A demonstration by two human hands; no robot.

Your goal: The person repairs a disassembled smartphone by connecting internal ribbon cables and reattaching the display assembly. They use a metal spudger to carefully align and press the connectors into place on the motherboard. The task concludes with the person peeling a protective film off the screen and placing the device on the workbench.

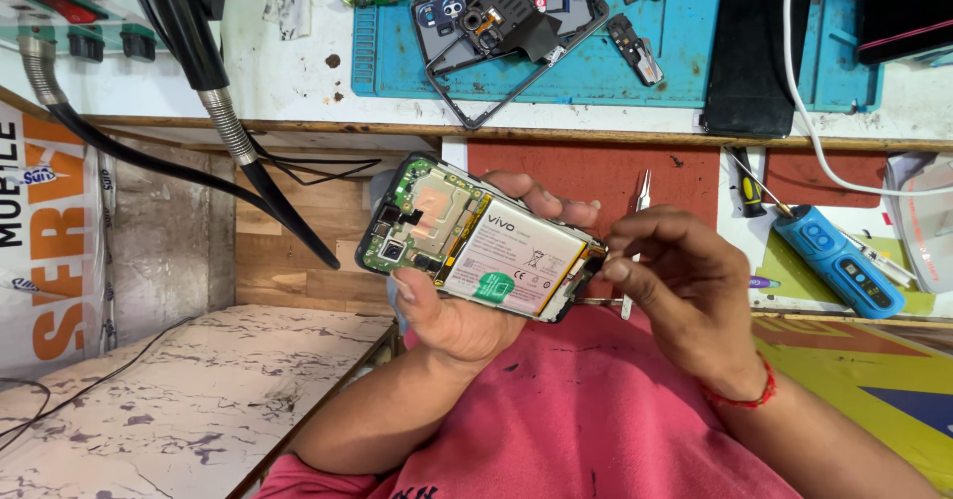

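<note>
An opened smartphone [476, 241] with its back cover off shows a green circuit board, a copper shield and a white battery with a green sticker. My left hand [452, 315] grips it from below, thumb on the near edge and fingertips curling over the far edge. My right hand [680, 285] pinches a pair of thin metal tweezers [640, 201], fingers touching the phone's right end. The tweezers' pointed end sticks up above my fingers.
A blue work mat [615, 72] on the bench carries a black phone frame [501, 22] and small parts. A blue electric screwdriver [839, 261], a small screwdriver [749, 191], a white cable [809, 112], a dark phone panel [749, 52] and a hot-air hose [228, 122] lie around.
</note>
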